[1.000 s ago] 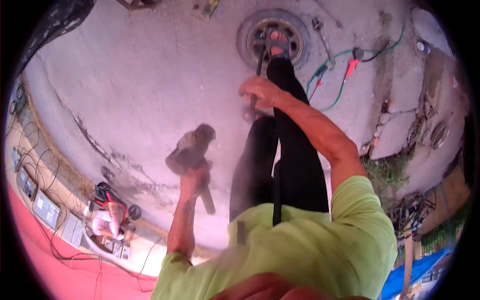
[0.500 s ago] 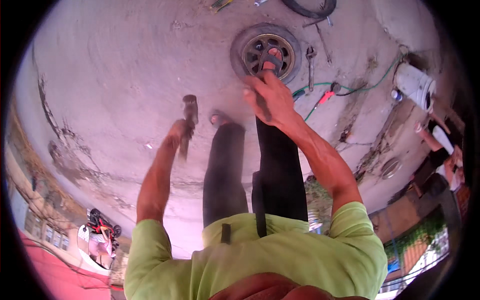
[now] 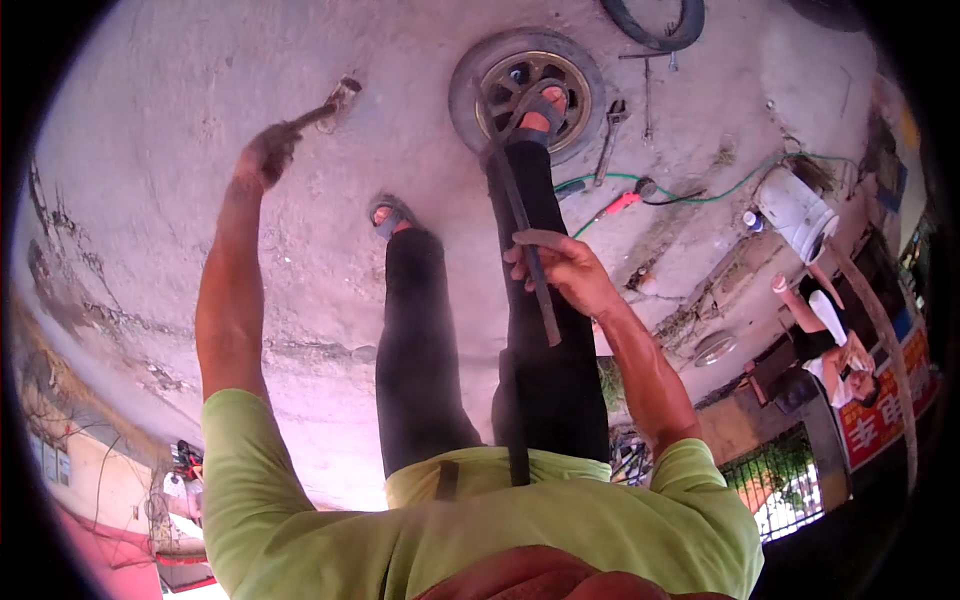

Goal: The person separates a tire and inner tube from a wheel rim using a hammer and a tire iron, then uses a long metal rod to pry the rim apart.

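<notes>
My left hand (image 3: 268,155) is closed around the handle of a hammer (image 3: 345,92), raised out to the left with its head pointing up and right. In my right hand (image 3: 572,272) is a long, flat, dark metal bar (image 3: 521,205), gripped near its lower end. The bar slants up toward a wheel (image 3: 592,75) with a black tyre and a spoked bronze-coloured rim. Its far end overlaps the wheel's left part; whether it touches there I cannot tell. My sandalled right foot (image 3: 545,110) rests on the wheel, and my left foot (image 3: 390,215) stands on the concrete.
Right of the wheel lie an adjustable wrench (image 3: 609,140), a T-shaped tool (image 3: 648,95) and a loose tyre (image 3: 690,28). A green hose (image 3: 740,187) runs past a red-handled air tool (image 3: 620,203) toward a tipped white bucket (image 3: 790,215). Another person (image 3: 835,360) is at the far right.
My left hand has swung the hammer up and out to the left. My right hand has come down toward my body, with the bar showing more fully. The whole view has shifted slightly.
</notes>
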`<state>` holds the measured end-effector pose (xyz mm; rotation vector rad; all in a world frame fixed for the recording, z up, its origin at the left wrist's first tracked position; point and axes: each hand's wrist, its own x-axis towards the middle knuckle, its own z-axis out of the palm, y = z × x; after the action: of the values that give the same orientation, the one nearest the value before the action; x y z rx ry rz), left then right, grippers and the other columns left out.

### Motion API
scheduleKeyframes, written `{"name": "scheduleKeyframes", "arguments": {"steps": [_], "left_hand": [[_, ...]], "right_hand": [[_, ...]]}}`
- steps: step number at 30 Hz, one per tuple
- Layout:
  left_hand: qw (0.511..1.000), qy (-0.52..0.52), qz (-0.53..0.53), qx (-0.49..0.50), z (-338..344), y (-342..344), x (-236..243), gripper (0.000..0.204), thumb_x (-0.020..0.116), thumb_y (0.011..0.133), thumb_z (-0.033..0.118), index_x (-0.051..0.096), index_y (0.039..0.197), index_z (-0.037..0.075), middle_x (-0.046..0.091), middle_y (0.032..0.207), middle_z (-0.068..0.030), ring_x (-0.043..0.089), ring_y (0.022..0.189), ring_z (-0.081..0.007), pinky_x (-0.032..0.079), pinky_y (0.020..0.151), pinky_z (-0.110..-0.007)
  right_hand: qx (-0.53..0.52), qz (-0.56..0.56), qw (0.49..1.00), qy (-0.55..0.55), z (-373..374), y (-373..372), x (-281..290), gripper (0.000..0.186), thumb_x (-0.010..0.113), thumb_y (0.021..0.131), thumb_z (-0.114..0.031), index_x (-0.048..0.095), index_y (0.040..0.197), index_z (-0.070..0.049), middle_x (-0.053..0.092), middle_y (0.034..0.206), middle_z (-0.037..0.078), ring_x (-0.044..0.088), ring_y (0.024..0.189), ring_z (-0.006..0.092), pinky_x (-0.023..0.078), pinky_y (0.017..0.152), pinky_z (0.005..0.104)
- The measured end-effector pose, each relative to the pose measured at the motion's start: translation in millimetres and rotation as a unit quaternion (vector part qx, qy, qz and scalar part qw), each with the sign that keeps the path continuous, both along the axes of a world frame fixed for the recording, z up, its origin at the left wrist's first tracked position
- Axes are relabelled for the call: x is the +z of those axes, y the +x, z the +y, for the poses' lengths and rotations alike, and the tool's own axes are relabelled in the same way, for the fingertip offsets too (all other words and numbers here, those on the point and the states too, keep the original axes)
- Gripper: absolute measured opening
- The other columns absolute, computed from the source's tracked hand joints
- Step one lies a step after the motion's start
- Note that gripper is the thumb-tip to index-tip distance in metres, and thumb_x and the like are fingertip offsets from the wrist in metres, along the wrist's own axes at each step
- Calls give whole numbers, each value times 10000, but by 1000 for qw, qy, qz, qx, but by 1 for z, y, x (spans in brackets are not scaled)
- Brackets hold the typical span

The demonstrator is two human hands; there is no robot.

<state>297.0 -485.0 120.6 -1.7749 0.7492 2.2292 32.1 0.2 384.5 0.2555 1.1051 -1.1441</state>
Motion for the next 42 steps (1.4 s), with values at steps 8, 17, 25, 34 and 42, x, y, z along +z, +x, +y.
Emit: {"name": "scheduleKeyframes", "arguments": {"steps": [8,17,25,34,42], "left_hand": [[979,-178,-65,-74,34,-15,45,412,553,971,320,534,1307,83,664,1171,-137,651,929,-264,547,792,-426],[969,243,39,22,294,-158,132,565,360,1043,523,436,1379,74,639,1078,-193,640,863,-317,532,758,-486],[937,317,-7,146,302,-228,105,467,303,1068,475,527,946,84,532,672,-45,433,476,-147,353,436,-310],[972,168,-128,104,309,-286,133,397,394,1047,465,519,891,122,497,631,-32,400,433,-141,337,404,-325],[965,169,-172,100,300,-334,110,389,495,999,446,564,818,109,492,608,-50,433,452,-207,347,419,-387]], "right_hand": [[-169,-102,940,278,1,102,-7,354,540,1011,-220,516,1355,-142,553,788,33,449,514,125,355,452,280],[-245,-107,932,247,-45,110,19,297,510,1031,-208,539,1323,-162,446,728,-35,339,510,65,267,445,226],[-323,-228,899,190,-60,42,36,324,513,1034,-292,531,1326,-155,366,724,-65,317,556,59,270,477,209],[-293,-285,880,242,-55,-10,78,405,503,1030,-356,526,1331,-86,335,641,-72,302,514,92,283,486,269],[-213,-303,870,326,-76,-85,62,378,461,1046,-420,597,1181,-94,299,612,-85,274,476,73,213,421,235]]}}
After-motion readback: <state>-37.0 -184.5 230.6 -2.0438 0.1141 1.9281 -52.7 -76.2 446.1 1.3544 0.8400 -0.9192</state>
